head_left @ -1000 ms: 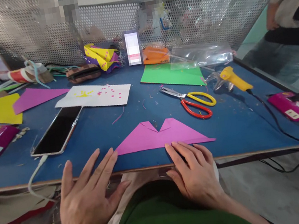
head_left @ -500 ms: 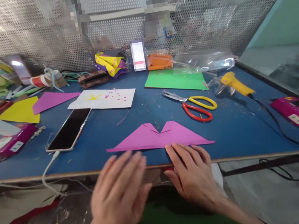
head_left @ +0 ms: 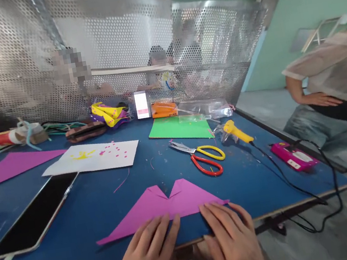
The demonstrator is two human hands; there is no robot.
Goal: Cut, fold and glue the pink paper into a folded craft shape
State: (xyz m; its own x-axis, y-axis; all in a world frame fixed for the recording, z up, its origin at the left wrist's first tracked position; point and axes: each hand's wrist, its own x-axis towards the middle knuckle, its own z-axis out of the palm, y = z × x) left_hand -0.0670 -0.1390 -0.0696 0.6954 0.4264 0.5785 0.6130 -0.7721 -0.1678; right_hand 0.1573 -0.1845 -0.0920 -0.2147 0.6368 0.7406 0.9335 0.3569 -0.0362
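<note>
Two flat, unclenched hands, left hand, right hand, fingertips pressing creased, winged magenta paper, matte blue table

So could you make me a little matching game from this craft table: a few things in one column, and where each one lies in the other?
Things:
1. folded pink paper
2. scissors
3. phone
4. green sheet

Places:
A. far side, partly under a clear plastic bag
B. left, screen dark
C. at the near edge, under both hands' fingertips
D. right of centre, beside the yellow glue gun

Pairs: 1-C, 2-D, 3-B, 4-A
</note>
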